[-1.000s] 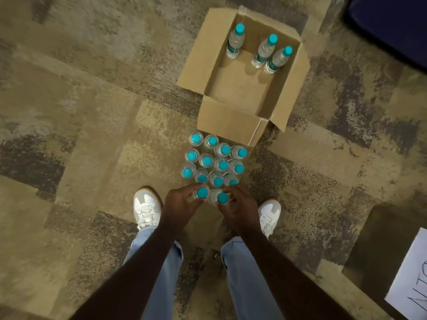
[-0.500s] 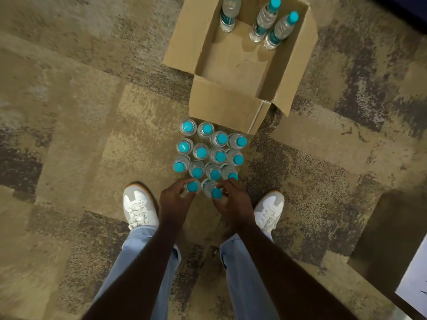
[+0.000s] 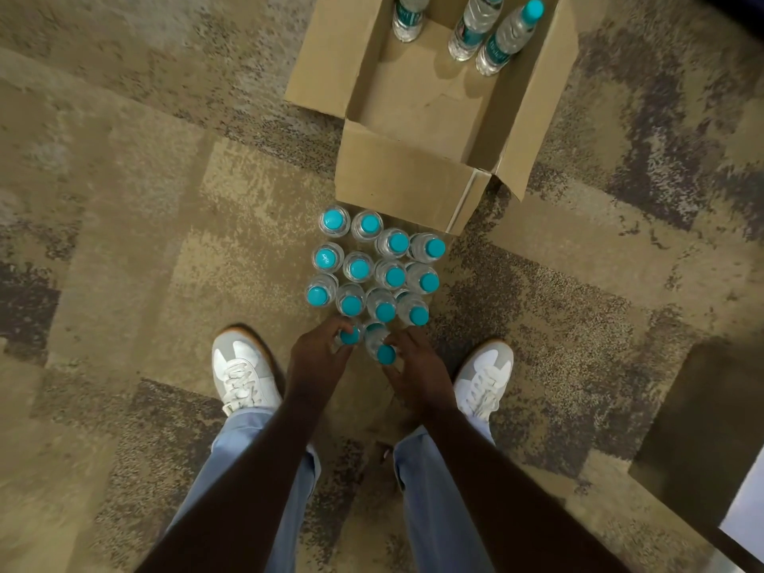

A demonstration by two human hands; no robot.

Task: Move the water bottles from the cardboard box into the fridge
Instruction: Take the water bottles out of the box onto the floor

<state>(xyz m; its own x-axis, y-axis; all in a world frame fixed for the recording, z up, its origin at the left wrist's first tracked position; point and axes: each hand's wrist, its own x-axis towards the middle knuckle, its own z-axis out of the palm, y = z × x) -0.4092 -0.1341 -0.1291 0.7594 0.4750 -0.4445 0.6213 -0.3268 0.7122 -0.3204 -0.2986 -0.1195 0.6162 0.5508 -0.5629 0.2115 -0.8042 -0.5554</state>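
A: What is seen on the carpeted floor (image 3: 124,250)?

B: A cluster of water bottles (image 3: 374,270) with turquoise caps is stood upright in rows on the floor, just in front of the cardboard box (image 3: 403,175). Three more bottles (image 3: 475,31) are left inside the open box, at its far end, partly cut off by the top edge of the view.

A: And the hands?

B: Both are lowered to the nearest row. The left hand (image 3: 316,357) is wrapped around the near-left bottle (image 3: 349,336), its fingers (image 3: 330,326) curled over the neck beside the cap. The right hand (image 3: 417,361) is set against the near-right bottle (image 3: 382,345), which is tilted toward the camera; its fingers are curled at the bottle's side, and the bottle appears to be gripped.

A: What else is shown?

B: Two white sneakers (image 3: 244,374) and light blue jeans (image 3: 248,481) are seen below the arms, one foot on either side of the hands. A white sheet (image 3: 748,510) is caught at the lower right edge. No fridge is in view.
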